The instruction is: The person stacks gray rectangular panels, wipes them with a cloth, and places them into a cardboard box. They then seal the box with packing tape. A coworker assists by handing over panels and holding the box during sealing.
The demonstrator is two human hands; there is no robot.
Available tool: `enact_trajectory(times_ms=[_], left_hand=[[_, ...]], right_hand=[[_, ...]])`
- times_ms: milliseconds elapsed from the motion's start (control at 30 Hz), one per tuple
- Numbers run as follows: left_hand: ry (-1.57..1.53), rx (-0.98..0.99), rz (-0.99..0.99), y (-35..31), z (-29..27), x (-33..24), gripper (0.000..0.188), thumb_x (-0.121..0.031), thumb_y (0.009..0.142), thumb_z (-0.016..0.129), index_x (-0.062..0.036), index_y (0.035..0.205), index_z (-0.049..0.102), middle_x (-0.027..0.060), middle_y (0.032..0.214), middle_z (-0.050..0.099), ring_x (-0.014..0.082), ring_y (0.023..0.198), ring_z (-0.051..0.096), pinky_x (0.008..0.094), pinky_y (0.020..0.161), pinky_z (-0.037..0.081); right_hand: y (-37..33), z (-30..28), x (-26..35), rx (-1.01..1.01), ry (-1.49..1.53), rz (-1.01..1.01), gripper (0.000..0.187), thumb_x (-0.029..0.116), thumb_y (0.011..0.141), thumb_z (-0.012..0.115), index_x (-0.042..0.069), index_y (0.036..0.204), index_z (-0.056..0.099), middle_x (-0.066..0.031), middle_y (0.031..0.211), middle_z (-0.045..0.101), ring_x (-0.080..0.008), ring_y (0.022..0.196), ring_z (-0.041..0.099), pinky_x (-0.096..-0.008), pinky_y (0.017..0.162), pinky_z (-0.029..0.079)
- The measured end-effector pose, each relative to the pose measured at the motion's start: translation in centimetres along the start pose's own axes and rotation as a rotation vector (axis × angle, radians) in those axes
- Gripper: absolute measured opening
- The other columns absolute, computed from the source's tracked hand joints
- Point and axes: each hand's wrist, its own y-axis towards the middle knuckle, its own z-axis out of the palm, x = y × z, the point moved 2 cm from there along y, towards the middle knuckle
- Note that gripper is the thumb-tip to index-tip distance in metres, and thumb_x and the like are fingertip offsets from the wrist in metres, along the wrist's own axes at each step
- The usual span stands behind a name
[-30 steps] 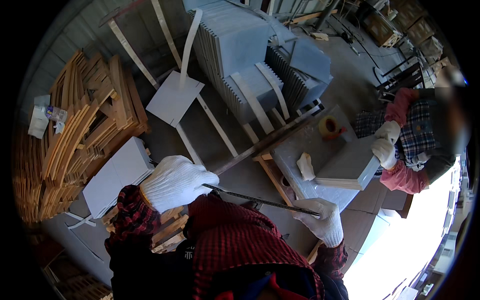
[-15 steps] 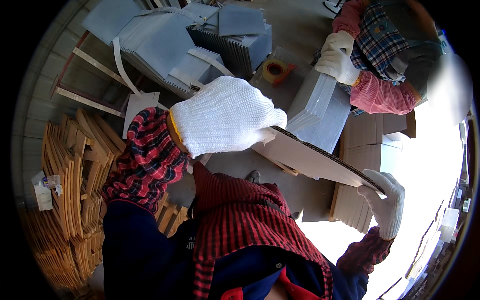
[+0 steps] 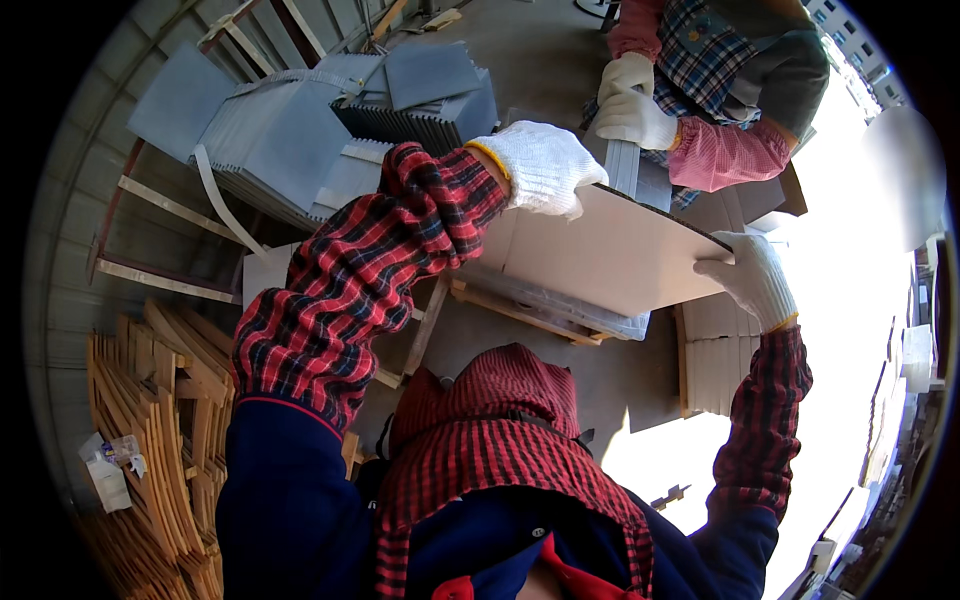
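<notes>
A wide, pale cardboard sheet [image 3: 590,245] with a dark edge is held up in front of me, its broad face turned toward me. My left hand [image 3: 545,168], in a white knit glove, grips its upper left edge with the fingers wrapped over. At the right end my right hand [image 3: 752,283], gloved the same way, pinches the sheet between thumb and fingers. Behind and below the sheet sits a plastic-wrapped stack [image 3: 632,325] on a wooden pallet [image 3: 540,322], partly hidden by the sheet.
Across from me a co-worker's white-gloved hands [image 3: 635,108] rest on the wrapped stack's far end. Bundles of grey sheets [image 3: 285,135] stand at the back left. Wooden slats [image 3: 165,420] are piled at the left. More cardboard [image 3: 722,350] is stacked at the right, by bright sunlit ground.
Both my hands have moved away from my body with the cardboard sheet, out over the wrapped stack. The sheet's face shows more broadly now. The co-worker's hands stay on the stack.
</notes>
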Motion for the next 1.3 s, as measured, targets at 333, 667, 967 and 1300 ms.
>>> enact_trajectory(times_ms=[333, 667, 967, 1300], left_hand=[[0.193, -0.743, 0.090, -2.3, 8.1, 0.4, 0.047, -0.017, 0.082, 0.070, -0.0176, 0.129, 0.062, 0.0054, 0.118, 0.064, 0.0263, 0.110, 0.062, 0.0430, 0.100, 0.047], [-0.030, -0.472, 0.112, -6.1, 5.8, -1.5, 0.084, -0.042, 0.073, 0.084, -0.0105, 0.142, 0.049, 0.0117, 0.139, 0.052, 0.0320, 0.132, 0.046, 0.0490, 0.117, 0.030], [-0.517, 0.026, 0.008, -9.2, 0.2, 0.7, 0.045, -0.034, 0.099, 0.062, -0.0021, 0.130, 0.065, 0.0170, 0.119, 0.071, 0.0296, 0.112, 0.067, 0.0372, 0.099, 0.050], [-0.381, -0.153, -0.049, -8.6, 7.0, 1.5, 0.025, -0.030, 0.099, 0.059, -0.0092, 0.102, 0.072, 0.0111, 0.090, 0.074, 0.0310, 0.088, 0.072, 0.0381, 0.081, 0.055]], right_hand=[[-2.5, 11.0, -0.5, -0.962, -0.463, -0.249, 0.044, 0.012, 0.078, 0.073, 0.012, 0.122, 0.067, -0.0079, 0.120, 0.069, -0.0295, 0.113, 0.065, -0.0487, 0.104, 0.047], [-6.6, 7.6, 2.7, -0.583, -0.294, -0.177, 0.058, 0.035, 0.086, 0.072, 0.008, 0.135, 0.058, -0.0126, 0.133, 0.061, -0.0338, 0.122, 0.055, -0.0492, 0.108, 0.039], [-9.3, 2.9, 3.8, -0.062, 0.034, -0.042, 0.045, 0.045, 0.100, 0.056, 0.006, 0.109, 0.076, -0.0165, 0.103, 0.074, -0.0357, 0.095, 0.069, -0.0419, 0.087, 0.054], [-7.2, 8.6, 1.2, -0.052, 0.259, 0.078, 0.049, 0.049, 0.101, 0.054, 0.006, 0.099, 0.076, -0.0194, 0.070, 0.065, -0.0312, 0.053, 0.064, -0.0387, 0.058, 0.053]])
